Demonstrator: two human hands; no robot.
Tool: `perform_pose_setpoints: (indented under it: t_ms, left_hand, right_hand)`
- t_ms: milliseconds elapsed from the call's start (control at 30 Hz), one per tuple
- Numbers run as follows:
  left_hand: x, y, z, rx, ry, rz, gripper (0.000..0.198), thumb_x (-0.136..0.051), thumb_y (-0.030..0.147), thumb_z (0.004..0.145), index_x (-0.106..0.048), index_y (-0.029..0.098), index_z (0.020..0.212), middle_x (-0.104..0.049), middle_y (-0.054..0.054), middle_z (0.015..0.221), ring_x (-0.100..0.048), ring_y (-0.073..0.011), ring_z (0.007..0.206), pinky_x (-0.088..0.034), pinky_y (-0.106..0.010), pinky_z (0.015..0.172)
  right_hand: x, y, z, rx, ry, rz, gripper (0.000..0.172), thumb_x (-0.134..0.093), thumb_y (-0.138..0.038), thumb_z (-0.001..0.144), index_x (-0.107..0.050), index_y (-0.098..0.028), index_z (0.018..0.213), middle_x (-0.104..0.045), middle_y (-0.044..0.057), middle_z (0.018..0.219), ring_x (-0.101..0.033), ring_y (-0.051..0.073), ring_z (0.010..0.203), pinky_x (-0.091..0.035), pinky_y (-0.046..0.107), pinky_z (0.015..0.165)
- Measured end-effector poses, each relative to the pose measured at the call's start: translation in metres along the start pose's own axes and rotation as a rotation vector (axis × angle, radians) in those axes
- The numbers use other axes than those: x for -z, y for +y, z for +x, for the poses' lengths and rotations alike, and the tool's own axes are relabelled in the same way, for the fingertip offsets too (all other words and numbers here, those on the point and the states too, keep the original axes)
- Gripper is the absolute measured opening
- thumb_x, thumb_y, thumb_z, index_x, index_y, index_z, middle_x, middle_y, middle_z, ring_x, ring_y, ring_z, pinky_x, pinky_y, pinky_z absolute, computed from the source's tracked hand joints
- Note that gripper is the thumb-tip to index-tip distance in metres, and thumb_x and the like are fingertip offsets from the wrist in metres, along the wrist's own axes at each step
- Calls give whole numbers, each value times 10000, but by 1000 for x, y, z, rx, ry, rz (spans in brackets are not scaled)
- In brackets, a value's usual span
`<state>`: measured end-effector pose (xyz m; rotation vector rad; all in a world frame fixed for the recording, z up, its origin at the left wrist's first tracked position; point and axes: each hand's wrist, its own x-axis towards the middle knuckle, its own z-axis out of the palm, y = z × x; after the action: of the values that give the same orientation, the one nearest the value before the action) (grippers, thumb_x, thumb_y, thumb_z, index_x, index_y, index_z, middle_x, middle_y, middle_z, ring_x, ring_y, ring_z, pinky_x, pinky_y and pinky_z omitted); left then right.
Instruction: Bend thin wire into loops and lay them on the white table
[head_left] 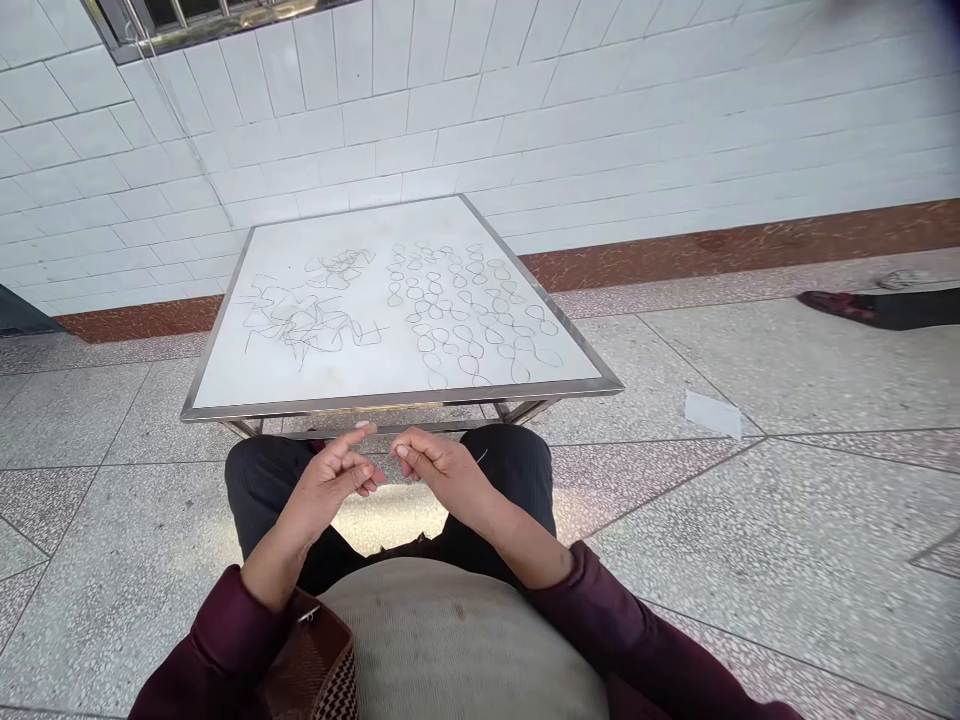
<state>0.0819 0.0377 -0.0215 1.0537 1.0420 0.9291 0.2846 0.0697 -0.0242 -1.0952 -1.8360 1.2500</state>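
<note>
White-tiled wall (637,140), speckled floor (840,540)

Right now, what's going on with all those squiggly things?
A person sits at a white table, left hand and right hand close together in front of it. Anything they may be pinching is too thin to make out. On the table, loose strands lie jumbled on the left, and looped strands lie in rough rows on the right.
</note>
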Motion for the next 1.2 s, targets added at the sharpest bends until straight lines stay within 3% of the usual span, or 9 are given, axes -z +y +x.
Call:
perform_pose_setpoints:
  t_ms: [300, 500, 700, 967, 1200]
  left_hand:
    - [-4, -4, -4, 24, -108, -281, 778, -823, 220, 721, -482, 219, 1420, -716, -47, 847, -608, -124, 677, -436, -273, 676]
    - [-15, 0, -9, -2, -152, -362, 793, -794, 225, 761, -419, 231, 1460, -670, -6, 756, -596, -113, 641, -436, -241, 607]
    - [-26, 1, -8, -194, 21, -399, 798, -810, 255, 753, -418, 260, 1447, -670, 29, 761, -605, -92, 645, -485, -227, 647]
    - [-36, 9, -12, -405, 158, -339, 842, -776, 261, 796, -298, 366, 1481, -724, 25, 877, -722, -160, 776, -565, -278, 680]
    - [-42, 7, -15, -547, 346, -73, 805, -721, 282, 843, -259, 363, 1498, -757, 2, 923, -737, -205, 886, -586, -345, 758]
  right_hand:
    - [2, -6, -2, 29, -8, 27, 212, -436, -335, 970, -588, -223, 874, -603, -7, 710, -563, 144, 660, -468, 277, 662]
    - [-4, -4, -4, 12, 74, 106, 225, -459, -374, 975, -600, -224, 884, -615, -10, 693, -560, 141, 637, -473, 279, 650]
    - [-11, -10, -3, -14, 101, 238, 300, -472, -479, 963, -592, -218, 878, -619, -9, 683, -572, 139, 619, -481, 284, 634]
    - [-21, -20, -4, -41, 77, 370, 331, -496, -544, 935, -532, -221, 873, -612, -19, 668, -587, 136, 596, -496, 276, 598]
    - [-27, -29, -10, -13, -2, 258, 311, -397, -511, 990, -512, -230, 917, -554, -43, 589, -496, 116, 504, -439, 253, 535]
